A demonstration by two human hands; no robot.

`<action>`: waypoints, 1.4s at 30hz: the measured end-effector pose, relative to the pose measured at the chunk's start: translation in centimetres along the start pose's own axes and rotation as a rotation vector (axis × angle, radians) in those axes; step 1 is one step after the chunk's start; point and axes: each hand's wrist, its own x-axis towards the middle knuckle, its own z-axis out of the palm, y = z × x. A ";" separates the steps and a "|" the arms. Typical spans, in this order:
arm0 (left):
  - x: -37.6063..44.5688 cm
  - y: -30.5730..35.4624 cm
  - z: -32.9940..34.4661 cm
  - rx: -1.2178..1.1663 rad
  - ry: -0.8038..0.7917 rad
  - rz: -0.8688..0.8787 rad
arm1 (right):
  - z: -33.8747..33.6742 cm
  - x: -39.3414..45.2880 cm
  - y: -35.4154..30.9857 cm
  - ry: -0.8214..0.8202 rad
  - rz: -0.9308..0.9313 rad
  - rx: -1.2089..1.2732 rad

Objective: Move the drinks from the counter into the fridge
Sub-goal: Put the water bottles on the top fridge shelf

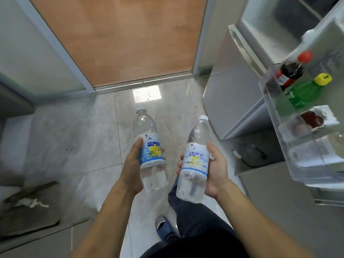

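Observation:
My left hand point(133, 164) grips a clear bottle with a blue, white and yellow label point(149, 144) around its middle, cap pointing away. My right hand point(216, 168) holds a second, matching clear bottle point(195, 159) the same way. Both bottles hang over the tiled floor. To the right the fridge point(240, 86) stands with its door open. The clear door shelf point(275, 116) carries a dark cola bottle with a red cap point(290, 71) and a green bottle with a yellow cap point(305, 90).
A wooden sliding door point(119, 38) closes the far end of the floor. A grey counter edge point(13, 107) shows at left, with a flattened cardboard piece point(28, 202) on the floor below. A white packet point(320, 118) lies in the door shelf. My leg and blue slipper point(163, 228) are below.

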 end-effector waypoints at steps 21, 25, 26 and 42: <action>26.6 19.8 14.6 0.324 -0.056 -0.091 | 10.1 19.2 -25.9 0.236 -0.302 -0.496; 31.7 21.9 17.6 0.539 -0.040 -0.075 | 11.2 21.8 -29.3 0.305 -0.349 -0.428; 33.1 22.6 18.2 0.581 -0.056 -0.077 | 11.5 22.5 -30.1 0.333 -0.366 -0.409; 47.4 33.4 36.1 0.812 -0.569 -0.199 | 17.1 25.7 -43.5 0.677 -0.761 -0.061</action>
